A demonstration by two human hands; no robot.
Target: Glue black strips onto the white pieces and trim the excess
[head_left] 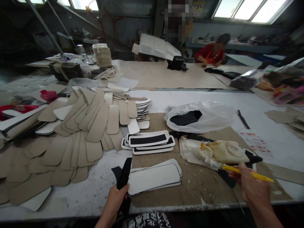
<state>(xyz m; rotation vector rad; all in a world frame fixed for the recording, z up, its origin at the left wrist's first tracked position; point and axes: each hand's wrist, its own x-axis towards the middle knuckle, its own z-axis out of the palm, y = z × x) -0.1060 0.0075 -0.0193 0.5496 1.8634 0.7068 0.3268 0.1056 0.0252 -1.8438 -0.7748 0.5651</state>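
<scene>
My left hand (118, 198) is closed on black strips (124, 174), its thumb at the left end of a small stack of white rounded panels (154, 178). My right hand (251, 186) grips a yellow-handled brush (247, 173), its tip beside a glue-stained white container (204, 152). That container and a yellowed block (228, 151) rest on pale sheets. Behind the white panels lies a stack of white-edged panels with black centres (149, 139). Brown board (190, 186) lies beneath these things.
Many beige rounded pieces (78, 148) are heaped on the left. A plastic bag (213, 117) with black material stands behind the container. A person in red (211, 53) leans over the far table (147, 76).
</scene>
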